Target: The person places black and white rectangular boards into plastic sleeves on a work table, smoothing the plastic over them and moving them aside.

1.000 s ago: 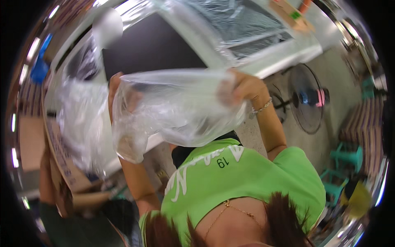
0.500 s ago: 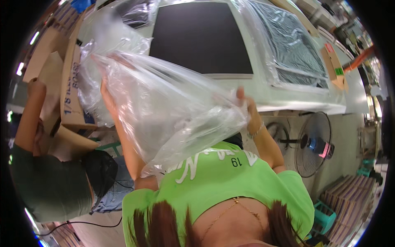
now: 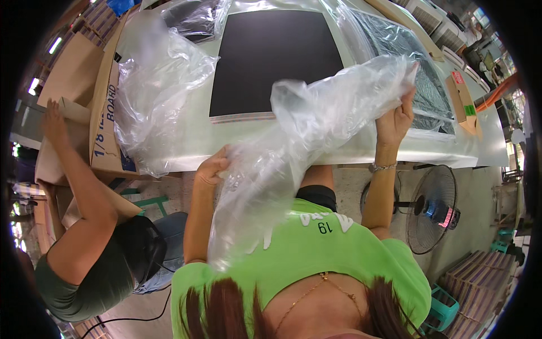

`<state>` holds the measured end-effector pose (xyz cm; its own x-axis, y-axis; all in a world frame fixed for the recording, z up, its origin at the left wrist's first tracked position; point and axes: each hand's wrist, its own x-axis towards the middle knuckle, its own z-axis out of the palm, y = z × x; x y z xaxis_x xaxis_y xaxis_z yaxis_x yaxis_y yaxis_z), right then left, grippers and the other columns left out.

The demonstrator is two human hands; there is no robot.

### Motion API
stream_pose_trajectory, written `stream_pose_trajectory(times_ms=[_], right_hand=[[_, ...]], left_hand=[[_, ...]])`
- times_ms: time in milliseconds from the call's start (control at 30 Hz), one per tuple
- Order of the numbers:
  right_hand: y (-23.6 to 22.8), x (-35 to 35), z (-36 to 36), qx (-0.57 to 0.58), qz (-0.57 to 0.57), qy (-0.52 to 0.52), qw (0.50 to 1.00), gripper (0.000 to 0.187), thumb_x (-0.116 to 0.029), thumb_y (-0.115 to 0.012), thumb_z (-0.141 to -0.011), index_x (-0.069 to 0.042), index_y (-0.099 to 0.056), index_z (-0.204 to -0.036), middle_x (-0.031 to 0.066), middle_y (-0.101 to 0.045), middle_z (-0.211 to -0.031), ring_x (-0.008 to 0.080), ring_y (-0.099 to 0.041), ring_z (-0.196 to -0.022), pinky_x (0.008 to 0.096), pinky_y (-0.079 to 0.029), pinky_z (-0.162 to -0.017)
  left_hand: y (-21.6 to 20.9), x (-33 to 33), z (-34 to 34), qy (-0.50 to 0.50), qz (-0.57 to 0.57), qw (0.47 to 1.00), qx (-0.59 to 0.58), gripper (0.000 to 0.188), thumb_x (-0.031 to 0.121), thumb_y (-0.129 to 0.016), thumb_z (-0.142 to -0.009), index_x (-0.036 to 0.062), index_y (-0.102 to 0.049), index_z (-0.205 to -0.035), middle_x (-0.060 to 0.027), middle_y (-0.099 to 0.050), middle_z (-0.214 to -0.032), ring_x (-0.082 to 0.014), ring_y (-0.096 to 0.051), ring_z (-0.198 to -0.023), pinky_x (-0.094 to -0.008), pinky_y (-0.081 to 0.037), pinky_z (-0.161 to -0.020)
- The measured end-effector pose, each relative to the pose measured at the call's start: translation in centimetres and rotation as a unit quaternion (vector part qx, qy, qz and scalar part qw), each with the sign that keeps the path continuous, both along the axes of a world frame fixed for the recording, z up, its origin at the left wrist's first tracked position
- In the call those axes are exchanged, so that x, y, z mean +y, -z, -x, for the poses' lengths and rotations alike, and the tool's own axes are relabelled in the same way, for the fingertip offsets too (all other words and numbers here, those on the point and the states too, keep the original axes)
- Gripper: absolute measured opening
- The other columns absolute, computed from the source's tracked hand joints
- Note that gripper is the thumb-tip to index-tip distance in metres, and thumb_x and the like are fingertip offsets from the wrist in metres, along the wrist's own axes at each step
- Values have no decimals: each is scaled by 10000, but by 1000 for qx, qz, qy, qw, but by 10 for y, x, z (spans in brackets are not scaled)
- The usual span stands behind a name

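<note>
A large clear plastic bag [image 3: 316, 124] stretches slantwise between my hands in front of my chest, crumpled and partly smeared by motion. My left hand [image 3: 213, 164] is closed on its edge at the table's front. Higher and to the right, my right hand [image 3: 398, 116] pinches the bag's other end, over the table. Beyond the bag lies a stack of black sheets [image 3: 276, 62], its near right part hidden by the plastic. To its right is a plastic-wrapped dark stack [image 3: 435, 85].
Loose clear plastic [image 3: 158, 107] is heaped on the table's left, beside a long cardboard box [image 3: 104, 130]. A co-worker [image 3: 96, 243] handles cardboard at far left. A small carton [image 3: 463, 99] sits at the table's right; a standing fan [image 3: 432, 209] is below it.
The bag has swung from the left up to the right. My right hand has risen over the table, while my left has come down and nearer. The co-worker's arm has shifted.
</note>
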<state>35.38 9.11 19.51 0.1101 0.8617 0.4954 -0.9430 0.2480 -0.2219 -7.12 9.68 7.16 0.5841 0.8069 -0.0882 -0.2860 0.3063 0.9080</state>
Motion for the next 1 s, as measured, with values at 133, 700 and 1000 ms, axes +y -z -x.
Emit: stream_pose_trajectory(times_ms=[133,700,1000], right_hand=[[66,1,-6,-307,117,137,935,395,-323,-468,-964,-33,-485,-1232,56,-560,-1077,166,-540,-956,333,-429,-937],[30,3,-38,109,-68,-196,972,466,-475,-659,-808,-68,-607,-1028,116,-566,-1137,273,-476,-1109,512,-229,-1072],[84,-9,-39,51,157,-245,955,407,-354,-477,-937,-38,-596,-1163,123,-575,-1234,287,-517,-1155,543,-438,-916]], left_hand=[[7,28,9,-117,-137,973,-146,417,328,-461,-970,0,-491,-1226,-116,-550,-1225,-227,-554,-1077,-364,-420,-969],[-31,19,11,35,-59,994,84,478,348,-590,-881,2,-525,-1206,-116,-568,-1141,-195,-556,-1006,-400,-489,-839],[-72,30,12,-107,-82,897,-421,590,378,-643,-845,154,-422,-1344,-25,-582,-1116,-176,-503,-1083,-480,-337,-992]])
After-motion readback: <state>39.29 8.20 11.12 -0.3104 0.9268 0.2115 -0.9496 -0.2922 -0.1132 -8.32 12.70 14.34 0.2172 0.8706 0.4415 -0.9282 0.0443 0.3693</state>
